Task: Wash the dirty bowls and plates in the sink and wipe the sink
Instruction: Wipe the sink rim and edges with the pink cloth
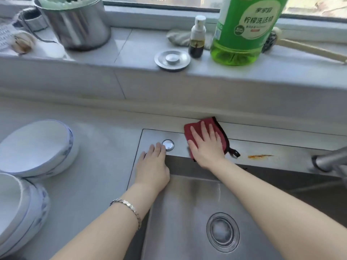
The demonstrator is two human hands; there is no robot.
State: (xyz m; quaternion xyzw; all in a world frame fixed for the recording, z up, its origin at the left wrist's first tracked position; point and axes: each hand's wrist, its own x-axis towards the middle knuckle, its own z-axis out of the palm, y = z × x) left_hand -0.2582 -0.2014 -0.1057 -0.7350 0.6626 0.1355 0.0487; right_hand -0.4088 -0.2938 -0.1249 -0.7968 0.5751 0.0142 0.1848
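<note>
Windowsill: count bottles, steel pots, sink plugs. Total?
Bottles: 2 (green detergent bottle, small pump bottle)
Steel pot: 1
Sink plug: 1
Total: 4

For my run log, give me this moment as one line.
phase: wiping sink rim | right hand: flat on red cloth | left hand: resting on rim | stain: orange, right of cloth | bowls: on counter
</note>
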